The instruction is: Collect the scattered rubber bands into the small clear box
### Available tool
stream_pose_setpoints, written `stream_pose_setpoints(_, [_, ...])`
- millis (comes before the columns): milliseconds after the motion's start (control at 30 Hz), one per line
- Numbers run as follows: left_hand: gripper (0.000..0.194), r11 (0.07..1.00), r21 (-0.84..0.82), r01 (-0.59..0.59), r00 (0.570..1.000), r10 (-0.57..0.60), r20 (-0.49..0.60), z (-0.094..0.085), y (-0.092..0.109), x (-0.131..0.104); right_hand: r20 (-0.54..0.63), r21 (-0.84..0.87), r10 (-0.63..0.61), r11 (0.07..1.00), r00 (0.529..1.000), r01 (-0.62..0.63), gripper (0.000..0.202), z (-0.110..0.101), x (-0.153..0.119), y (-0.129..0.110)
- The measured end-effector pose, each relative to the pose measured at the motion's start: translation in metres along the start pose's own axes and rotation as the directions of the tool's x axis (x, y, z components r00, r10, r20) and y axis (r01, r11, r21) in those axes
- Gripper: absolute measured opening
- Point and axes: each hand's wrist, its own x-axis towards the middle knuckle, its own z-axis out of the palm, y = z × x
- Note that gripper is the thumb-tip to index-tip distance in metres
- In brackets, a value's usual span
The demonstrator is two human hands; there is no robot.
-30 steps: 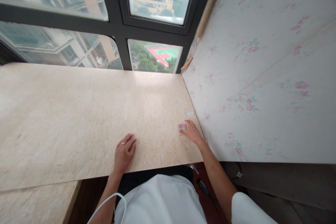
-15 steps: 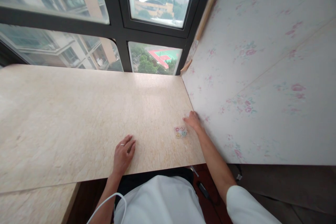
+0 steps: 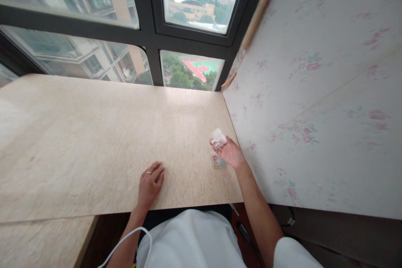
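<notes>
My right hand is raised over the right side of the marble-patterned counter, palm turned up. Its fingers hold a small clear-and-white plastic case; what is inside looks whitish and is too small to name. Just below that hand, on the counter, lies a small clear box with pink, yellow and greenish ring-like pieces showing, partly covered by the fingers. My left hand, with a ring on one finger, rests on the counter near its front edge. Its fingers are relaxed and hold nothing.
A wall with flowered paper borders the counter on the right. Dark-framed windows stand along the back. A white cable loops over my left forearm.
My right hand has come away from the wall's foot, turned palm up and lifted the small plastic case. The left hand stays in place on the counter. The view has shifted slightly.
</notes>
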Motion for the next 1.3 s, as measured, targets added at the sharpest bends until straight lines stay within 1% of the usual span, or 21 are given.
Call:
stream_pose_setpoints(33, [0.026,1.0,-0.004,0.011,1.0,-0.011,0.005,0.0,0.0,0.0,0.094,0.191,0.026,0.981,0.995,-0.043,0.052,0.008,-0.006,-0.004])
stream_pose_setpoints(67, [0.026,1.0,-0.012,0.028,1.0,-0.027,0.009,0.001,0.0,0.001,0.172,0.326,0.049,0.94,0.984,-0.104,0.052,0.015,-0.011,-0.008])
stream_pose_setpoints(100, [0.026,0.998,-0.028,0.048,0.999,-0.048,0.011,0.0,0.002,0.003,0.23,0.396,0.072,0.904,0.971,-0.161,0.052,0.022,-0.015,-0.011])
stream_pose_setpoints(167, [0.026,0.992,-0.087,0.087,0.996,-0.086,0.013,-0.004,0.012,0.009,0.316,0.444,0.116,0.859,0.942,-0.255,0.052,0.032,-0.021,-0.015])
stream_pose_setpoints(233, [0.032,0.981,-0.17,0.091,0.996,-0.086,0.035,-0.011,0.03,0.019,0.384,0.442,0.14,0.84,0.913,-0.314,0.053,0.039,-0.024,-0.017])
stream_pose_setpoints(267, [0.038,0.974,-0.218,0.065,0.998,-0.058,0.04,-0.016,0.041,0.026,0.413,0.431,0.148,0.837,0.898,-0.336,0.054,0.041,-0.025,-0.017])
stream_pose_setpoints(333, [0.054,0.965,-0.263,-0.01,0.992,0.043,0.121,-0.027,0.067,0.041,0.466,0.391,0.173,0.839,0.868,-0.377,0.056,0.043,-0.027,-0.016])
stream_pose_setpoints(400, [0.068,0.95,-0.286,-0.122,0.966,0.18,0.186,-0.035,0.091,0.056,0.51,0.337,0.213,0.842,0.833,-0.421,0.059,0.044,-0.028,-0.016])
stream_pose_setpoints(500, [0.074,0.92,-0.245,-0.307,0.903,0.363,0.232,-0.04,0.116,0.076,0.551,0.241,0.293,0.841,0.782,-0.485,0.061,0.043,-0.031,-0.016])
stream_pose_setpoints(600, [0.071,0.872,-0.227,-0.434,0.828,0.485,0.281,-0.041,0.126,0.089,0.57,0.201,0.326,0.835,0.754,-0.513,0.058,0.039,-0.033,-0.016])
stream_pose_setpoints(667, [0.068,0.844,-0.238,-0.481,0.784,0.535,0.315,-0.043,0.128,0.093,0.612,0.22,0.293,0.829,0.734,-0.515,0.056,0.035,-0.035,-0.015])
stream_pose_setpoints(733, [0.065,0.83,-0.246,-0.5,0.757,0.557,0.341,-0.045,0.129,0.096,0.656,0.241,0.257,0.819,0.709,-0.52,0.055,0.032,-0.038,-0.015])
stream_pose_setpoints(800, [0.064,0.83,-0.253,-0.496,0.749,0.557,0.359,-0.049,0.13,0.097,0.67,0.246,0.254,0.811,0.698,-0.53,0.057,0.03,-0.042,-0.015])
stream_pose_setpoints(933, [0.065,0.85,-0.29,-0.44,0.758,0.525,0.387,-0.053,0.134,0.096,0.645,0.237,0.288,0.805,0.708,-0.544,0.063,0.028,-0.049,-0.015])
stream_pose_setpoints(1033, [0.066,0.881,-0.314,-0.355,0.788,0.463,0.406,-0.051,0.137,0.093,0.632,0.22,0.296,0.818,0.717,-0.531,0.066,0.024,-0.05,-0.013])
stream_pose_setpoints(1100, [0.07,0.9,-0.34,-0.274,0.816,0.405,0.413,-0.047,0.137,0.091,0.585,0.212,0.281,0.852,0.76,-0.478,0.067,0.02,-0.05,-0.011])
stream_pose_setpoints(1167, [0.074,0.911,-0.372,-0.176,0.847,0.332,0.414,-0.04,0.137,0.089,0.471,0.203,0.212,0.919,0.857,-0.339,0.063,0.015,-0.051,-0.011])
stream_pose_setpoints(1200, [0.077,0.912,-0.392,-0.124,0.861,0.295,0.415,-0.036,0.137,0.087,0.393,0.182,0.147,0.955,0.908,-0.234,0.061,0.012,-0.052,-0.011])
stream_pose_setpoints(1233, [0.079,0.907,-0.415,-0.075,0.871,0.262,0.415,-0.031,0.136,0.085,0.324,0.145,0.071,0.982,0.943,-0.123,0.061,0.01,-0.054,-0.012])
stream_pose_setpoints(1267, [0.08,0.897,-0.442,-0.026,0.879,0.231,0.417,-0.026,0.136,0.084,0.276,0.096,-0.005,0.995,0.961,-0.022,0.064,0.008,-0.055,-0.012])
stream_pose_setpoints(1300, [0.081,0.883,-0.469,0.022,0.883,0.203,0.423,-0.022,0.135,0.082,0.254,0.041,-0.069,0.997,0.965,0.06,0.068,0.007,-0.057,-0.012])
